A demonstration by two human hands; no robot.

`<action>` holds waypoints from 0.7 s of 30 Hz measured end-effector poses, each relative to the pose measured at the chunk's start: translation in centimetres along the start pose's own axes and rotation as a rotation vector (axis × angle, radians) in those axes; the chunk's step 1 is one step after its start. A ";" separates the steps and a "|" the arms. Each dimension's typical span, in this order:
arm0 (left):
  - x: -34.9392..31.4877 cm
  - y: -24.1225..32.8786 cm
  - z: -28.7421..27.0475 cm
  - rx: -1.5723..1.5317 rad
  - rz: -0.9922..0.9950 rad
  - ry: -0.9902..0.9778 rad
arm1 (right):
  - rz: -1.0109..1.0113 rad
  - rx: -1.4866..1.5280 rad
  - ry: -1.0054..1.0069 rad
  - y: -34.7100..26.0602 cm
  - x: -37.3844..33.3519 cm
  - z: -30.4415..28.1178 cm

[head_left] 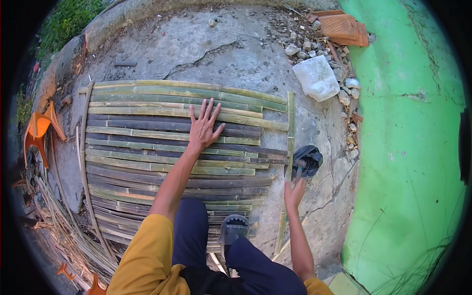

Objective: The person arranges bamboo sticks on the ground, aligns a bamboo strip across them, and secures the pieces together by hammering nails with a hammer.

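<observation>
Split bamboo slats (236, 183), green, tan and dark, lie side by side as a panel on the ground. My left hand (201, 129) rests flat on the upper slats, fingers spread. At the panel's right end a green bamboo crosspiece (290, 113) runs along, and some slat ends reach it while others stop short. My right hand (294, 192) is closed around a hammer (299, 169), slightly blurred, its head near the crosspiece. Just beyond the hammer lies a black plastic bag (310, 160); its contents cannot be made out. My sandalled foot (235, 228) is on the panel.
Left of the panel stands an orange plastic chair (38, 125) beside a heap of thin bamboo strips (73, 226). A white block (316, 78), rubble and orange roof tiles (341, 28) lie along the green wall (403, 147) at right. The concrete ground (236, 54) is cracked.
</observation>
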State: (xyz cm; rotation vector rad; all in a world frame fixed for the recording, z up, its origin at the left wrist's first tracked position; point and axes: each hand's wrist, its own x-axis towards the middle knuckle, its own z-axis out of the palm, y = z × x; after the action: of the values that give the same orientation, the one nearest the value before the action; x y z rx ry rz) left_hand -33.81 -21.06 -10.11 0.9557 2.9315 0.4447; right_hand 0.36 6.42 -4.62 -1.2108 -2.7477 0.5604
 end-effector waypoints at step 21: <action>-10.2 18.9 0.1 -0.630 0.248 -0.248 | 0.184 -0.076 -0.057 12.3 -13.0 -2.8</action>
State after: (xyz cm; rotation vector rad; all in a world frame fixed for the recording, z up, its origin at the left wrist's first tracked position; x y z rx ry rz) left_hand -14.73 -12.39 -5.64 1.1568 2.2250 1.0816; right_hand 18.40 5.44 -5.60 -1.4991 -2.7438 0.5183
